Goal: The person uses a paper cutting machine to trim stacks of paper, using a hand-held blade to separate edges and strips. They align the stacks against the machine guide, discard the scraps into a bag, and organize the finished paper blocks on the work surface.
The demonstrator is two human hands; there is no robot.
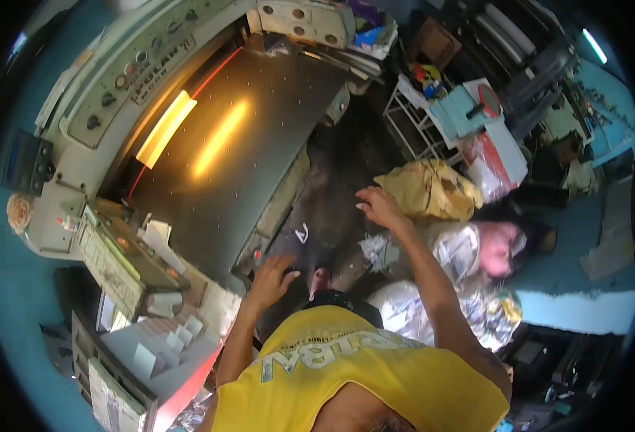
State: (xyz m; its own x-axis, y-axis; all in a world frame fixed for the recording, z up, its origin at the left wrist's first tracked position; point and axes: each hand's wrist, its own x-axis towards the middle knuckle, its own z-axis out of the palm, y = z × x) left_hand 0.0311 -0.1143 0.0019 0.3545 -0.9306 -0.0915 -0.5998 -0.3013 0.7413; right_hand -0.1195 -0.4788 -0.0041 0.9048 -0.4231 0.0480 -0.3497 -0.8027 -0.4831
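My left hand [271, 279] hangs low with its fingers spread, close to the front edge of a large paper cutting machine [260, 144]. Nothing shows in that hand. My right hand [381, 207] is held out over the floor, fingers loosely bent and apart, also holding nothing visible. Right beside it is a crumpled yellow-brown sack [432, 191], which the fingers and wrist overlap in this view. On the machine's dark bed a strip lamp [166, 129] glows yellow, and its light reflects off the metal. A red line runs along the bed's back.
At the lower left, a grey-topped side table [133, 338] carries small white paper pieces. Clear bags of scraps [404, 306] sit on the floor to my right. Further back stand a white wire rack [418, 119] with boxes and a dark machine [519, 50].
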